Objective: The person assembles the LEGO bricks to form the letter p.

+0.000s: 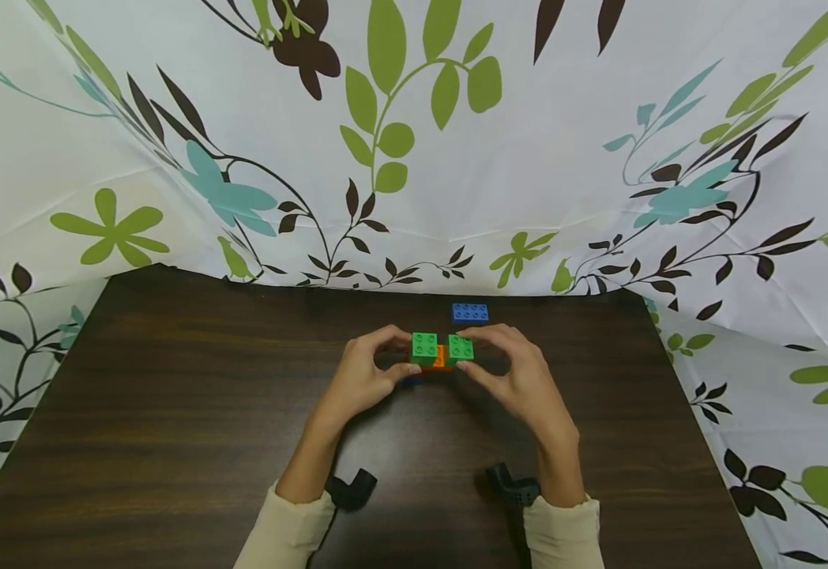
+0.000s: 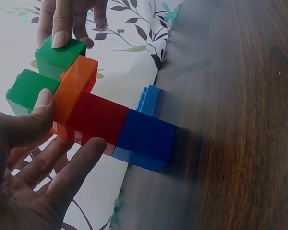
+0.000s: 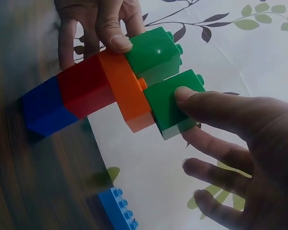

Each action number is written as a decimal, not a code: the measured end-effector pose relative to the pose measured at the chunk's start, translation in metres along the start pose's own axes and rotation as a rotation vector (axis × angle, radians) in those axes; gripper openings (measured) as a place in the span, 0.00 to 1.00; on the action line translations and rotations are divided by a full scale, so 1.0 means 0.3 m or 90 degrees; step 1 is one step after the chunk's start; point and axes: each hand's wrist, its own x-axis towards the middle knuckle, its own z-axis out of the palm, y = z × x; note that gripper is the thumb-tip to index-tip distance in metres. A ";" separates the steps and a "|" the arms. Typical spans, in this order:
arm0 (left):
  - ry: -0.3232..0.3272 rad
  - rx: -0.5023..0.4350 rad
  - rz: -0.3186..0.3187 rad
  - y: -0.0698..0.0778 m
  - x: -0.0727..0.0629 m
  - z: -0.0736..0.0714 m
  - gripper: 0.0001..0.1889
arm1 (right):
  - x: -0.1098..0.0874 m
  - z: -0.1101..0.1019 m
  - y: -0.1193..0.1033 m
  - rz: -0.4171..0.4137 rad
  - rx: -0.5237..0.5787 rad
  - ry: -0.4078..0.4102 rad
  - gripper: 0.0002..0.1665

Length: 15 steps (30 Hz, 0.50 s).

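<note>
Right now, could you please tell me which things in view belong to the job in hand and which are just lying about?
In the job:
left hand
right hand
left green block
right green block
orange block
red block
dark blue block

Apparently just lying about:
light blue brick, apart on the table
patterned cloth, as backdrop

grn blks (image 3: 153,50), orng blk (image 3: 126,93), red blk (image 3: 86,86), blu blk (image 3: 45,105), wht leaf-print cloth (image 1: 570,134)
</note>
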 end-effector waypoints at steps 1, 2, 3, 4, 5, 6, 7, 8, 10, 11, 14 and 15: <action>0.000 0.000 0.002 -0.002 0.001 0.000 0.15 | 0.002 0.000 0.002 0.002 0.007 0.000 0.28; 0.000 0.000 0.003 -0.004 0.002 0.000 0.15 | 0.003 0.000 0.003 0.004 0.013 -0.001 0.28; 0.000 -0.001 0.004 -0.006 0.003 -0.001 0.15 | 0.005 -0.001 0.004 0.006 0.017 -0.001 0.28; 0.000 -0.001 0.004 -0.007 0.003 -0.002 0.15 | 0.006 0.000 0.004 0.007 0.022 -0.002 0.28; 0.000 -0.002 0.005 -0.009 0.003 -0.002 0.15 | 0.007 0.000 0.006 0.008 0.025 -0.004 0.28; 0.001 -0.001 0.005 -0.010 0.003 -0.002 0.15 | 0.007 -0.002 0.007 0.011 0.028 -0.008 0.29; 0.002 0.001 0.004 -0.010 0.002 -0.002 0.15 | 0.007 -0.004 0.010 0.013 0.033 -0.012 0.29; 0.002 0.005 0.002 -0.008 0.001 -0.002 0.16 | 0.005 -0.008 0.013 0.016 0.042 -0.016 0.30; -0.001 0.011 -0.003 -0.003 0.000 -0.002 0.16 | 0.001 -0.016 0.022 0.020 0.063 -0.021 0.31; -0.003 0.014 -0.004 -0.001 -0.001 -0.001 0.16 | -0.001 -0.021 0.029 0.021 0.072 -0.020 0.31; -0.009 0.021 -0.010 0.005 -0.002 -0.001 0.16 | -0.005 -0.033 0.045 0.019 0.098 0.001 0.29; -0.010 0.021 -0.011 0.006 -0.002 -0.001 0.17 | -0.004 -0.035 0.050 0.018 0.099 0.012 0.28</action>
